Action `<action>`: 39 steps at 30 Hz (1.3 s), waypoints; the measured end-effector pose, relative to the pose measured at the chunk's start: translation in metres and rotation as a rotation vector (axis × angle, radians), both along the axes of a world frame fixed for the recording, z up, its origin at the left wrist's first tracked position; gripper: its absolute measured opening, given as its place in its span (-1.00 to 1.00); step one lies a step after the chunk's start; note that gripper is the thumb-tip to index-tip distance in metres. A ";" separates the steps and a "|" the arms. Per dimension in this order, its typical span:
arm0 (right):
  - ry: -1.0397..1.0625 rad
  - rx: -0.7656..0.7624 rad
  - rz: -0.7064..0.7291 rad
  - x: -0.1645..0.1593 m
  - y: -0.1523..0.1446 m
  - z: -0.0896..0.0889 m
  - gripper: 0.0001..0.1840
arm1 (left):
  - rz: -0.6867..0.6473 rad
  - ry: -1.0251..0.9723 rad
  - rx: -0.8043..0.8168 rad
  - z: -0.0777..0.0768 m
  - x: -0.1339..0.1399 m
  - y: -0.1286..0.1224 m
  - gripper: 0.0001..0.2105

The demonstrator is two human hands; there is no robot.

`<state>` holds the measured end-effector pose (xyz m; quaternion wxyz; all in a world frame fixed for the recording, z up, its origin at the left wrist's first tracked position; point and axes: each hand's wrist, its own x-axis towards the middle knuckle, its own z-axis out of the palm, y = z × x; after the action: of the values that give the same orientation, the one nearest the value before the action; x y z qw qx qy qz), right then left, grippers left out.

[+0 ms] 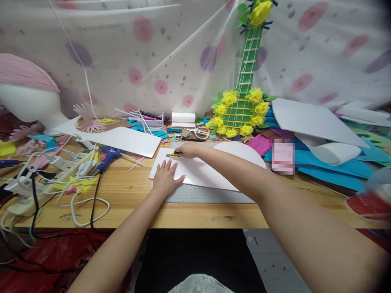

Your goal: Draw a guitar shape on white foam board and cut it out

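Observation:
My right hand (pixel 188 150) is closed around a yellow and black utility knife (pixel 176 154), its blade end pointing left over a white foam board (pixel 207 173). Spread flat on the left part of that board, my left hand (pixel 165 176) presses with its fingers apart, just in front of the knife. The board has a straight left end and a rounded far right edge. Under it lies a grey cutting mat (pixel 210 194), showing along the near side. Whether the blade touches the board I cannot tell.
Left of the board are a blue glue gun (pixel 108 156), a power strip (pixel 55 183) with tangled cords and another cut white board (pixel 128 140). Scissors (pixel 200 133) lie behind. A green flower-trimmed guitar (pixel 244 101) stands at the back; coloured sheets (pixel 330 162) pile up right.

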<state>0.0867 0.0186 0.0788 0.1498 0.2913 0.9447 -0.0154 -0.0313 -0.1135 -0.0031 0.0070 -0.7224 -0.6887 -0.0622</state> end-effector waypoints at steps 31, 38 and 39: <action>0.029 -0.003 -0.026 0.020 0.004 -0.010 -0.51 | -0.005 0.001 0.028 -0.005 -0.001 0.000 -0.36; 0.055 -0.028 -0.018 0.026 0.008 -0.018 -0.48 | -0.001 -0.019 0.018 -0.004 -0.001 -0.001 -0.36; 0.066 -0.029 -0.014 0.027 0.008 -0.019 -0.48 | 0.001 -0.019 0.015 -0.004 -0.001 -0.001 -0.35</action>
<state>0.1142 0.0267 0.0599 0.1224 0.2949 0.9468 -0.0396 -0.0319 -0.1142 -0.0071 0.0060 -0.7212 -0.6887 -0.0745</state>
